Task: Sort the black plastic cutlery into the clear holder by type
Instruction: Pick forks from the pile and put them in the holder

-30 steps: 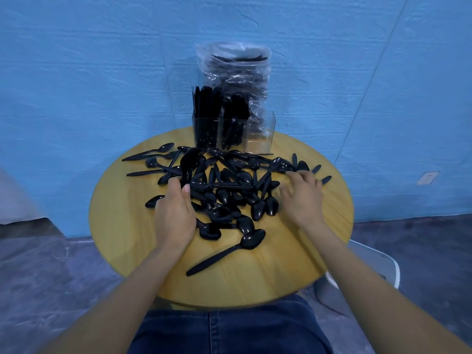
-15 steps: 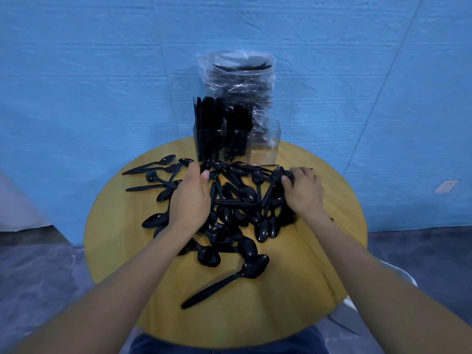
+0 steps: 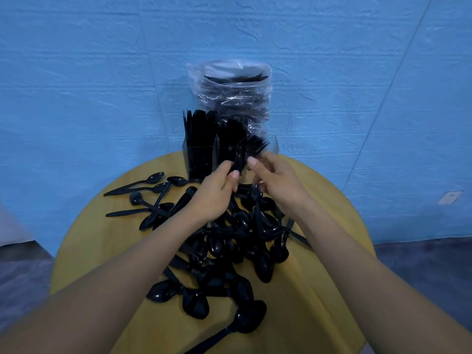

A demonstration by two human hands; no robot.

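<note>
Blue wall behind, mid-frame: left hand (image 3: 217, 190) grips a fork bundle (image 3: 251, 149); right hand (image 3: 274, 182) pinches another piece. Loose forks could slip, missing the clear holder (image 3: 272, 149).

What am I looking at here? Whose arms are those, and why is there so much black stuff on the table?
There is no machine here. A person wears a camera on their head, so you see their own two arms reaching forward, as if you were looking out of their eyes.

The round yellow table has a heap of black plastic spoons on it. At the back stands a clear holder already packed with upright black cutlery, and behind it a clear plastic bag with more inside.

The left hand holds a small bunch of black forks, prongs pointing towards the holder. The right hand is right beside it, pinching a black piece too; I cannot tell what kind. The person is sorting each kind into its own place.
</note>
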